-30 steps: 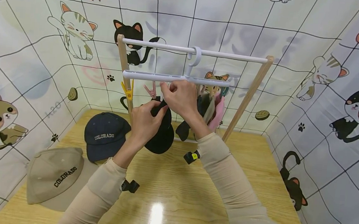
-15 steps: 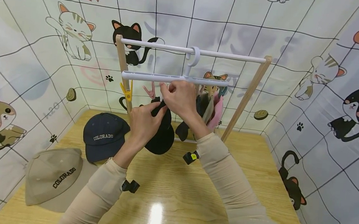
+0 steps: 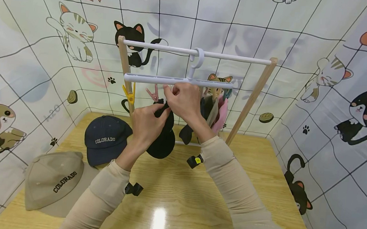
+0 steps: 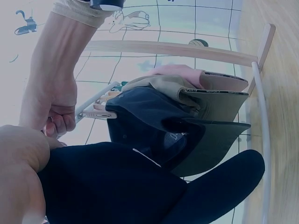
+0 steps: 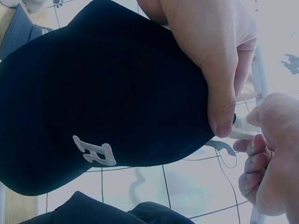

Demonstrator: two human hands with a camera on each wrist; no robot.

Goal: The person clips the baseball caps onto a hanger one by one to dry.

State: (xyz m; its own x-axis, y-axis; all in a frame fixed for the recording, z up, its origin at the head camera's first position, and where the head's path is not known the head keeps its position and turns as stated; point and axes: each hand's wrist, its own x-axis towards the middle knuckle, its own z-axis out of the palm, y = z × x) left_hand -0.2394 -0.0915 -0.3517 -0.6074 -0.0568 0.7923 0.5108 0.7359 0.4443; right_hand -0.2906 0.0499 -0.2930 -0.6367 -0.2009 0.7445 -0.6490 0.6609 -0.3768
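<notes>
A black baseball cap (image 3: 161, 143) with a white letter on its front hangs below the pale hanger (image 3: 154, 79). My left hand (image 3: 148, 124) grips its upper edge between thumb and fingers, brim downward. Just under the hanger bar, my right hand (image 3: 185, 100) pinches a pale clothespin (image 5: 243, 133), best seen in the right wrist view, right at the cap's edge. To the right on the same hanger, a navy cap (image 4: 149, 109), a beige cap (image 4: 210, 100) and a pink cap (image 4: 223, 83) hang from clothespins.
A navy cap (image 3: 107, 137) and a beige cap (image 3: 55, 181), both lettered COLORADO, lie on the wooden table (image 3: 192, 205) at the left. A yellow clothespin (image 3: 130, 95) and a pink clothespin (image 3: 154, 93) hang from the hanger. The wooden-legged rack (image 3: 252, 98) carries the hanger.
The black cap's lower part has swung slightly left. Both hands keep their hold in nearly the same place.
</notes>
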